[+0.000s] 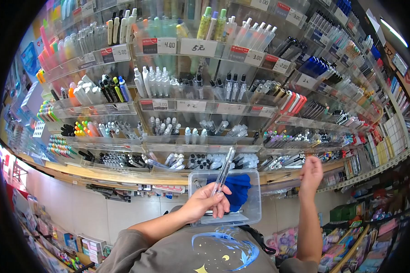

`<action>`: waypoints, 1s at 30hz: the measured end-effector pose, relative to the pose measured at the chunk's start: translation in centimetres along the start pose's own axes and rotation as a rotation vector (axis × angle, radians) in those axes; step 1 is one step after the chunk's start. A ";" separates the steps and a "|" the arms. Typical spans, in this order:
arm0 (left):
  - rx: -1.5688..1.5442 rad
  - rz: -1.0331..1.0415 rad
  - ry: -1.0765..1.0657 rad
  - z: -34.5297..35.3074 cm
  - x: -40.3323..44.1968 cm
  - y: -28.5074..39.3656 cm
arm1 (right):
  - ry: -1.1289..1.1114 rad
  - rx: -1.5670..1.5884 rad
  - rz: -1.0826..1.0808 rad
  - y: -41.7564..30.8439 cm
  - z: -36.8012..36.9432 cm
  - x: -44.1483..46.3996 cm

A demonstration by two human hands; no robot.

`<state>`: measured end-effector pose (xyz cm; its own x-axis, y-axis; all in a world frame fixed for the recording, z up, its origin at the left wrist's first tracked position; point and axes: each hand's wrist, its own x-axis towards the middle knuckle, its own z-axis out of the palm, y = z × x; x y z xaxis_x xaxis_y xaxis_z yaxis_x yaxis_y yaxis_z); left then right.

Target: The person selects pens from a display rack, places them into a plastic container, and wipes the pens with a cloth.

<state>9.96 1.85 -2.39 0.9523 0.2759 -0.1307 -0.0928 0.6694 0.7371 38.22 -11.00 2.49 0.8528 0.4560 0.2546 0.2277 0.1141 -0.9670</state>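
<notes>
My left hand (209,200) is closed around a few clear-barrelled pens (224,170), which point up and away from me; their exact number is hard to make out. Below it is a clear plastic box (258,200) holding a bundled blue cloth (239,190) and a pen or two near its front. Raised at the right, my right hand (311,173) has its fingers curled together in front of the lowest pen row. Whatever lies between those fingers, if anything, is hidden. Close to its left are pens lying in the rack (284,161).
Tiered clear acrylic racks (196,107) full of pens, with price tags (198,48), rise ahead. A wooden shelf edge (164,178) runs along their base. Packaged goods (346,245) fill displays at lower right, and more stock (93,248) stands at lower left.
</notes>
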 end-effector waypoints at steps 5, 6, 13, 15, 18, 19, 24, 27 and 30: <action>0.066 -0.005 -0.030 0.1 -0.1 -0.1 | -0.656 0.026 0.200 -3.2 6.7 -3.6; 0.084 -0.007 -0.033 0.1 -0.2 -0.1 | -0.719 0.060 0.255 -3.5 7.7 -4.2; 0.234 -0.025 -0.059 0.2 -0.4 -0.4 | -0.863 0.073 0.380 -3.6 11.6 -4.6; 0.263 -0.004 -0.050 0.5 -0.6 0.0 | -0.835 0.097 0.362 -3.8 12.0 -4.7; 0.292 0.010 -0.051 0.3 -0.4 -0.2 | -0.744 0.102 0.295 -4.5 11.8 -4.3; 0.286 0.015 -0.062 0.2 -0.4 -0.3 | -0.696 0.119 0.288 -4.7 11.6 -4.0; 0.230 0.029 -0.089 0.2 0.0 -0.6 | -0.573 0.121 0.261 -5.3 10.2 -2.7; 0.166 0.096 -0.067 0.5 -0.1 -0.3 | -0.565 0.123 0.271 -5.7 9.9 -2.7; 0.115 0.119 -0.055 0.3 0.1 -0.8 | -0.580 0.115 0.275 -5.3 10.2 -3.1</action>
<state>10.20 1.09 -2.77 0.9513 0.3083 -0.0041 -0.1748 0.5501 0.8166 29.59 -4.00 6.75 0.4734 0.8807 -0.0164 -0.0423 0.0041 -0.9991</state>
